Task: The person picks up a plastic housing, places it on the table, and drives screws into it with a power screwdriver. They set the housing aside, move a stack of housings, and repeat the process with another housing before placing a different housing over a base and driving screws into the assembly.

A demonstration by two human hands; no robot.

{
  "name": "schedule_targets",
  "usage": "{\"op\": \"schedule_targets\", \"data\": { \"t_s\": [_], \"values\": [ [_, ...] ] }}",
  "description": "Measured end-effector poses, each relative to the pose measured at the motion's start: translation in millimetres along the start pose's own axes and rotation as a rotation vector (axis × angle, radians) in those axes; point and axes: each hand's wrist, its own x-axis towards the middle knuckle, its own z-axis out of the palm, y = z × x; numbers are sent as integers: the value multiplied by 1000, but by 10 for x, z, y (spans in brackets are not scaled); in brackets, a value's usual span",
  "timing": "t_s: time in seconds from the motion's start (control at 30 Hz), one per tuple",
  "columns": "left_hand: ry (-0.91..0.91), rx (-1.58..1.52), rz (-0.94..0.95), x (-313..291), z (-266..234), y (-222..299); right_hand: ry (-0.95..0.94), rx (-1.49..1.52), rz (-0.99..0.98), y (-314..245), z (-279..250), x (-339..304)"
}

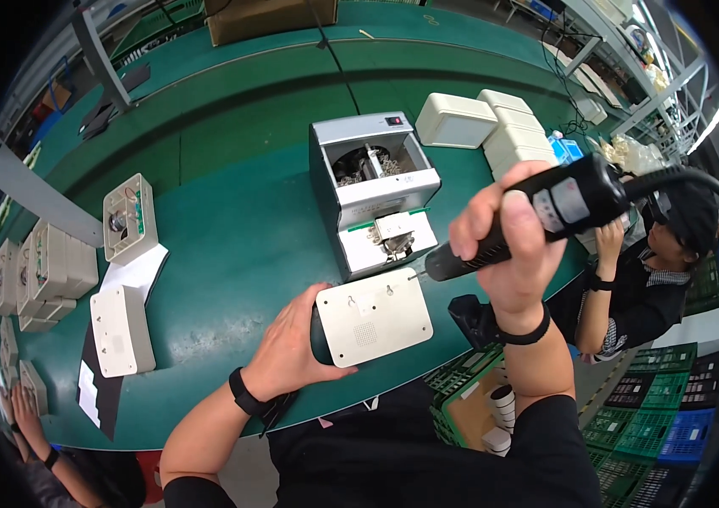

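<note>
At the near edge of the green table (pixel 215 254), the left hand (pixel 290 343) grips a cream box (pixel 389 326), its flat upper face showing a patch of tiny holes, two keyhole slots and corner holes, its left end partly hidden by that hand. The right hand (pixel 519 267) wraps round a black corded screwdriver (pixel 564 206), bit at the box's far right corner, contact hard to make out. Beyond stands a grey machine (pixel 385 206), its lower front partly blurred.
</note>
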Motion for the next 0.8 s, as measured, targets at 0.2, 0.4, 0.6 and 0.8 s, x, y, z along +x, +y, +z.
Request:
{"op": "schedule_targets", "data": {
  "t_s": [0.2, 0.4, 0.6, 0.8],
  "values": [
    [-12, 5, 6, -3, -6, 18, -14, 80, -105, 6, 27, -1],
    [-17, 11, 17, 24, 0, 38, 8, -45, -100, 80, 183, 268],
    [-24, 8, -16, -7, 12, 46, -11, -129, 54, -29, 133, 184],
    [-14, 18, -7, -38, 9, 23, 20, -91, -12, -68, 63, 0]
  ]
}}
